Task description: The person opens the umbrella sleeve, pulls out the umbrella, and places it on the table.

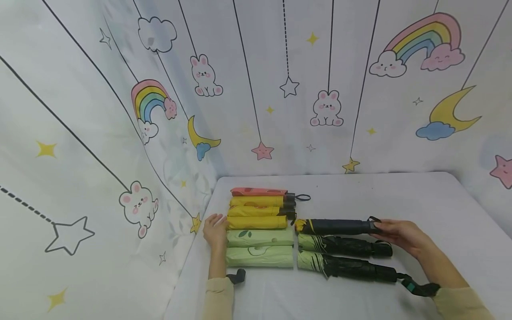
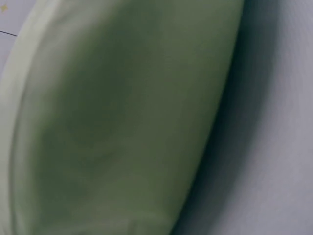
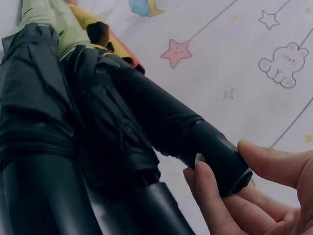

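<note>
My right hand pinches the handle end of a folded dark umbrella whose left tip shows yellow. In the right wrist view, thumb and fingers lie on both sides of that umbrella's black handle. My left hand is at the left end of a plain yellow umbrella cover, its fingers loosely bent beside it. The cover's right end lies just short of the dark umbrella's yellow tip. The left wrist view shows only a blurred green surface close up; the left fingers are hidden there.
Two black-and-green folded umbrellas lie nearer me, facing two light green covers. Behind the yellow cover lie two yellow umbrellas and a red one, with dark handles. A patterned curtain borders the white table.
</note>
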A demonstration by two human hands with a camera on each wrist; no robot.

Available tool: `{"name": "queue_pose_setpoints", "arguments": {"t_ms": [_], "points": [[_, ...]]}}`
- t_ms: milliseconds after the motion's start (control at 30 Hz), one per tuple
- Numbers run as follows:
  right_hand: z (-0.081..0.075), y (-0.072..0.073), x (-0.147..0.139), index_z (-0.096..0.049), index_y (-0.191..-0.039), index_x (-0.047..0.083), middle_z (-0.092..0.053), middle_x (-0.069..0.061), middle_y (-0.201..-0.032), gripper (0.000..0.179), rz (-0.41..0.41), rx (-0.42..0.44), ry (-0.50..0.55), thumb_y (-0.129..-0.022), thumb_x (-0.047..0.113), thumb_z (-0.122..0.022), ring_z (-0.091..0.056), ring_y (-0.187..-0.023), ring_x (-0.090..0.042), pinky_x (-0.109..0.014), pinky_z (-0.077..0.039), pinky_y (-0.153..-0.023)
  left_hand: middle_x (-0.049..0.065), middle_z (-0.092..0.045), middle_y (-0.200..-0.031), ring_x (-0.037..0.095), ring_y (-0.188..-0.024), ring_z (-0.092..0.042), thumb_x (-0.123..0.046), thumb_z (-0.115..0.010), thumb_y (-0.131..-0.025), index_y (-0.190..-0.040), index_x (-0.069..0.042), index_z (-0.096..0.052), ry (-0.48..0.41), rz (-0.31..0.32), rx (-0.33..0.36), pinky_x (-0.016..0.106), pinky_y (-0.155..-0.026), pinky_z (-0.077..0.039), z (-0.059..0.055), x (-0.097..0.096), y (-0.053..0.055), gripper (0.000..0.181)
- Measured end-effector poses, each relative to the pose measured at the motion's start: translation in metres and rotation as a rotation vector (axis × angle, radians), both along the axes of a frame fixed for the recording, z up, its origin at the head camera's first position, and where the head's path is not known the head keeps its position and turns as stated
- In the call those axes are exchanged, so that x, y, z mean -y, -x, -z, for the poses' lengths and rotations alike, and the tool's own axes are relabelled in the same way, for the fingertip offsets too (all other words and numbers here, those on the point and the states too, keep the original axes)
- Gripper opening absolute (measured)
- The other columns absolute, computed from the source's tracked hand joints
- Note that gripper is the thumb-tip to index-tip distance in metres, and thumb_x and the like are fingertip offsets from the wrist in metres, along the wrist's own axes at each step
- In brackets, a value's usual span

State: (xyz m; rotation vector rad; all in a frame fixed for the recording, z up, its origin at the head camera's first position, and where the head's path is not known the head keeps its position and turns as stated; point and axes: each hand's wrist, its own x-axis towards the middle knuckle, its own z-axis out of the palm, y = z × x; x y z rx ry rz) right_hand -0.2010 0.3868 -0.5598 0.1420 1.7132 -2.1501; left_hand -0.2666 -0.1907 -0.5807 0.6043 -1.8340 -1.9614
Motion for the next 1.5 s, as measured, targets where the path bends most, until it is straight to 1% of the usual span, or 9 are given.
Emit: {"name": "queue_pose_setpoints", "arguments": {"t_ms": [233,367,467,600,733,933,1100,1267,1500], "points": [[0.005,0.000,0.001,-0.045,-0.144,-0.020,-0.073,-0.002,-0.116,0.054,-0.005,-0.007,-0.147,-0.104,0.010,-0.065,-0.075,-0.105,-0.019,-0.040,-0.058,-0.100,0.026,-0.065,-0.133,0.040,-0.119,-0.068,0.014,-0.068,-0.090,-0.141,0.006,-0.054,0.006,0.001,0.019,0.024,-0.082,-0.063,-0.004,0.000,0.000,0.054],[0.004,0.000,0.003,-0.043,-0.146,-0.020,-0.068,-0.025,-0.130,0.066,-0.001,-0.052,-0.413,-0.103,0.023,-0.069,-0.072,-0.102,-0.008,-0.034,-0.062,-0.093,0.027,-0.065,-0.132,0.041,-0.119,-0.068,0.013,-0.068,-0.090,-0.141,0.006,-0.054,0.013,-0.008,0.028,0.020,-0.078,-0.061,-0.005,0.000,0.000,0.053],[0.002,0.000,0.005,-0.049,-0.144,-0.016,-0.055,-0.033,-0.144,0.067,-0.011,-0.090,-0.605,-0.102,0.030,-0.071,-0.069,-0.103,-0.005,-0.030,-0.062,-0.089,0.026,-0.065,-0.132,0.041,-0.118,-0.069,0.011,-0.067,-0.091,-0.141,0.006,-0.055,0.023,-0.015,0.041,0.021,-0.079,-0.062,-0.004,0.001,-0.001,0.052],[-0.001,0.000,0.009,-0.056,-0.140,-0.014,-0.059,-0.032,-0.141,0.061,-0.013,-0.141,-0.718,-0.101,0.031,-0.072,-0.072,-0.109,-0.017,-0.034,-0.063,-0.090,0.026,-0.065,-0.132,0.040,-0.118,-0.069,0.009,-0.067,-0.092,-0.141,0.005,-0.055,0.029,-0.019,0.055,0.024,-0.082,-0.062,-0.004,0.001,0.000,0.050],[-0.004,0.003,0.013,-0.062,-0.134,-0.012,-0.066,-0.030,-0.132,0.059,-0.003,-0.180,-0.808,-0.101,0.036,-0.071,-0.072,-0.112,-0.032,-0.046,-0.062,-0.092,0.026,-0.066,-0.132,0.040,-0.119,-0.069,0.007,-0.066,-0.093,-0.142,0.005,-0.054,0.032,-0.011,0.055,0.024,-0.081,-0.061,-0.004,0.001,0.001,0.050],[-0.010,0.007,0.017,-0.063,-0.133,-0.012,-0.067,-0.031,-0.129,0.060,-0.007,-0.207,-0.891,-0.102,0.039,-0.067,-0.065,-0.115,-0.045,-0.057,-0.057,-0.092,0.024,-0.067,-0.130,0.038,-0.118,-0.069,0.006,-0.068,-0.093,-0.142,0.004,-0.055,0.031,-0.009,0.050,0.021,-0.078,-0.060,-0.009,0.001,0.000,0.050],[-0.019,0.007,0.026,-0.059,-0.137,-0.012,-0.057,-0.038,-0.138,0.063,0.034,-0.233,-0.964,-0.104,0.041,-0.063,-0.051,-0.126,-0.058,-0.067,-0.052,-0.094,0.022,-0.067,-0.131,0.037,-0.119,-0.068,0.002,-0.070,-0.094,-0.142,0.003,-0.055,0.004,-0.013,0.039,0.029,-0.088,-0.062,-0.013,0.000,0.001,0.050],[-0.029,0.010,0.041,-0.062,-0.132,-0.010,-0.058,-0.038,-0.135,0.060,0.124,-0.264,-0.993,-0.103,0.042,-0.064,-0.053,-0.123,-0.057,-0.066,-0.052,-0.091,0.024,-0.065,-0.133,0.038,-0.120,-0.066,0.004,-0.069,-0.096,-0.142,0.004,-0.054,-0.045,-0.008,0.035,0.033,-0.095,-0.061,-0.015,0.001,0.006,0.049],[-0.039,0.025,0.066,-0.067,-0.127,-0.009,-0.064,-0.034,-0.130,0.050,0.076,-0.335,-0.952,-0.104,0.036,-0.065,-0.060,-0.117,-0.052,-0.061,-0.055,-0.089,0.024,-0.065,-0.134,0.038,-0.124,-0.064,0.004,-0.067,-0.095,-0.142,0.004,-0.054,0.023,0.018,0.037,0.045,-0.104,-0.056,-0.025,0.000,0.011,0.049]]}}
